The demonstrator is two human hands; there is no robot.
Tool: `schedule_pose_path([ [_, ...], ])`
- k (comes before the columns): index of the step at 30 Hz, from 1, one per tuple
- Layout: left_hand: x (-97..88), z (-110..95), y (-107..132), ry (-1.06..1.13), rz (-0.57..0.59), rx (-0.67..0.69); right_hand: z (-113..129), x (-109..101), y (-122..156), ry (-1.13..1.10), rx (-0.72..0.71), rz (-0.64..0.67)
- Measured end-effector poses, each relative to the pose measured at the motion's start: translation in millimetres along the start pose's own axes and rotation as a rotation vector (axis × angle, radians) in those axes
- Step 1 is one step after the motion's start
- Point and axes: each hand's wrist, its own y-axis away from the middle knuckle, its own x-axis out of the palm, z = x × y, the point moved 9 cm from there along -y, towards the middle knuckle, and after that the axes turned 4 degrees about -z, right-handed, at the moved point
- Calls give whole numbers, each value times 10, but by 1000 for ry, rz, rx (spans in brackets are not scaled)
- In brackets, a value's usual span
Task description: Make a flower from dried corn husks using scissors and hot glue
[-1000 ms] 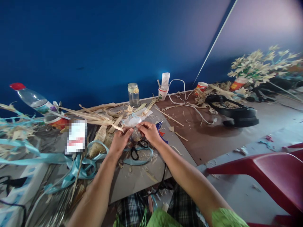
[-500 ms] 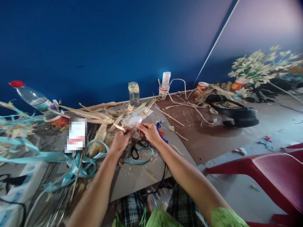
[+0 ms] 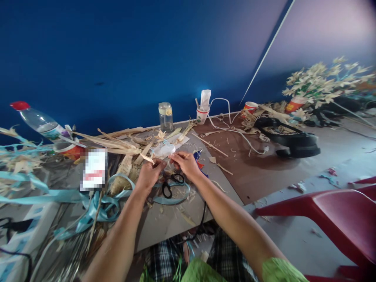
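Note:
My left hand (image 3: 150, 174) and my right hand (image 3: 185, 163) meet over the grey board (image 3: 173, 219), fingers pinched together on a small clear plastic piece (image 3: 168, 165) held between them. Just beneath the hands lie black-handled scissors (image 3: 172, 184) and a loop of light blue ribbon (image 3: 116, 196). Dried corn husks (image 3: 126, 147) are strewn beyond my left hand. A blue and red glue gun (image 3: 199, 160) lies behind my right hand.
A glass jar (image 3: 166, 116), a paper cup with tissue (image 3: 202, 111) and a white cable (image 3: 235, 131) stand at the back. A tilted plastic bottle (image 3: 39, 121) is at far left. Husk flowers (image 3: 320, 84) and a black bag (image 3: 289, 137) lie right. A red chair (image 3: 329, 219) is near right.
Both hands stay pinched together in almost the same spot; the fingers have shifted slightly on the small piece.

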Motion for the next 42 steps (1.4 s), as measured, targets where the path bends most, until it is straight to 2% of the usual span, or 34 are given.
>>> schedule_pose_path([
  [6, -22, -20, 11, 7, -28, -9, -41, 111, 19, -2, 9, 109],
  [12, 23, 25, 8, 41, 29, -11, -27, 55, -3, 86, -54, 42],
  [16, -18, 82, -1, 74, -4, -38, -24, 25, -6, 90, -39, 16],
  [22, 62, 68, 24, 108, 68, -72, -20, 33, 1, 97, -32, 17],
  [32, -2, 13, 15, 141, -43, -47, -31, 154, 37, 19, -32, 143],
  [38, 36, 26, 10, 163, -21, -17, -33, 124, 28, 37, -53, 65],
  [42, 25, -16, 16, 161, -47, 19, -45, 117, 35, 10, -33, 46],
])
